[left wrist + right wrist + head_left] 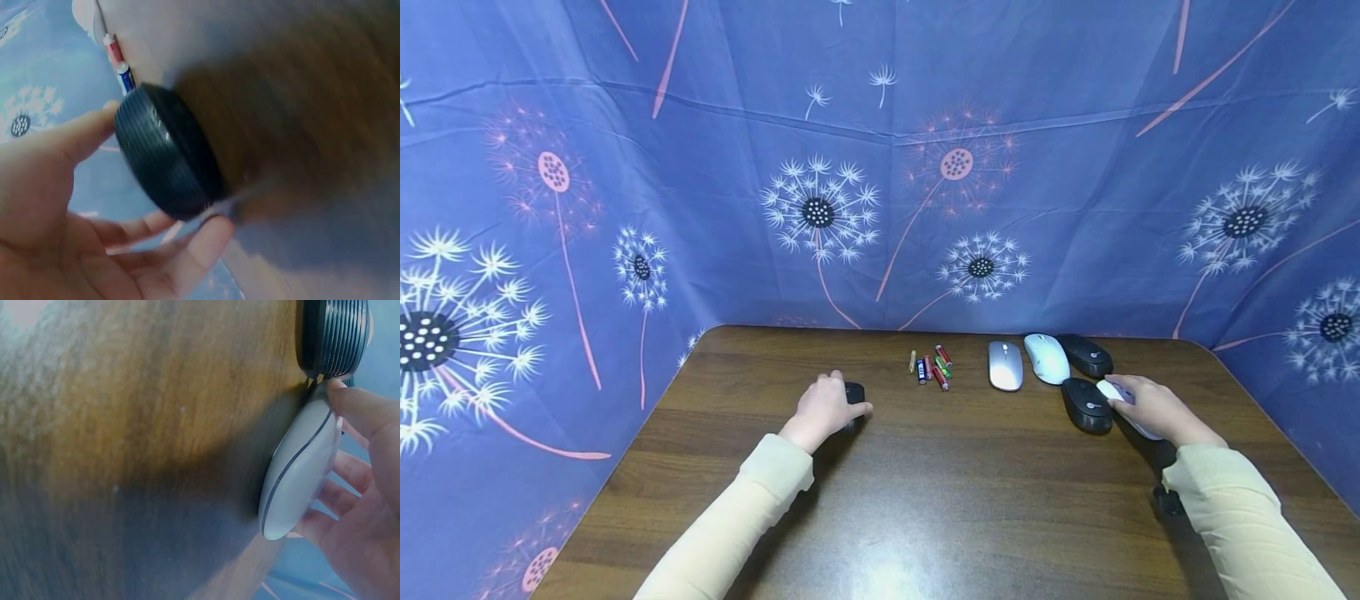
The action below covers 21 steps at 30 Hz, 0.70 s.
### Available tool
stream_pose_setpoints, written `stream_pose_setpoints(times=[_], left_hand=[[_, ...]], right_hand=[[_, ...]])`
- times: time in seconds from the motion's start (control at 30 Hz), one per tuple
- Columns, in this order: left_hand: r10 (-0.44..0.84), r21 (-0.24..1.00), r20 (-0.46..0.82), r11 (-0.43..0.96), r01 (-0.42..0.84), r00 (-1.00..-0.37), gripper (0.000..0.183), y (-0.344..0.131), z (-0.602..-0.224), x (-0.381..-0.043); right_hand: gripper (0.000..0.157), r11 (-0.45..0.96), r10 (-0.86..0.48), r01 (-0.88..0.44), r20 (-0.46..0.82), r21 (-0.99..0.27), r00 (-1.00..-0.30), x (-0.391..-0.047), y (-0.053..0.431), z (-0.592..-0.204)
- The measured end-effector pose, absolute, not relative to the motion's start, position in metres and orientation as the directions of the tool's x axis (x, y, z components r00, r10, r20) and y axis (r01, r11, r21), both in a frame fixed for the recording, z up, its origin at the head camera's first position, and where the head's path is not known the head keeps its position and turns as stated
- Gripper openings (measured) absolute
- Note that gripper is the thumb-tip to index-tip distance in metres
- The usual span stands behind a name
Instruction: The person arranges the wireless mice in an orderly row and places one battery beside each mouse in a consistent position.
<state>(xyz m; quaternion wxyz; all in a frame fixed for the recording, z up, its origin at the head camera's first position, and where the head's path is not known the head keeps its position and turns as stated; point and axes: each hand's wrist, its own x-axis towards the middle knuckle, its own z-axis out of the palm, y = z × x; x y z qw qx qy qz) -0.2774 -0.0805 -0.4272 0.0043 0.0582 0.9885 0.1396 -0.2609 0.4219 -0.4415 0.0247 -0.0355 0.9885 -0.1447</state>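
My left hand (825, 408) grips a black computer mouse (167, 153) at the left part of the table. In the left wrist view its ribbed side shows between the thumb (87, 134) and the fingers. On the right, my right hand (1157, 408) holds a white computer mouse (300, 465) with a dark curved line along its side. The thumb lies at one end of it and the fingers along the far side. A black mouse (1087, 406) with ribbed sides stands right beside this white mouse.
Several small batteries (928, 368) lie together at the back middle of the wooden table (940, 483). A silver mouse (1005, 366), a pale mouse (1047, 359) and another black mouse (1086, 355) stand to their right. A blue dandelion-print cloth (865, 100) hangs behind.
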Motion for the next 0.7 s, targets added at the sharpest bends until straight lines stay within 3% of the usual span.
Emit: stream_pose_setpoints(times=[0.2, 0.43, 0.7], left_hand=[[0.235, 0.313, -0.018, 0.924, 0.218, -0.972, 0.077, -0.096, -0.423, -0.277], [0.443, 0.406, 0.005, 0.818, 0.407, -0.896, 0.071, -0.110, -0.425, -0.276], [0.542, 0.438, 0.038, 0.746, 0.502, -0.839, 0.068, -0.117, -0.427, -0.276]], right_hand=[[0.053, 0.955, -0.086, -0.075, -0.026, -0.288, -0.996, -0.260, 0.423, -0.443], [0.052, 0.955, -0.090, -0.081, -0.019, -0.285, -0.996, -0.259, 0.422, -0.444], [0.053, 0.953, -0.088, -0.078, -0.018, -0.293, -0.996, -0.257, 0.421, -0.443]])
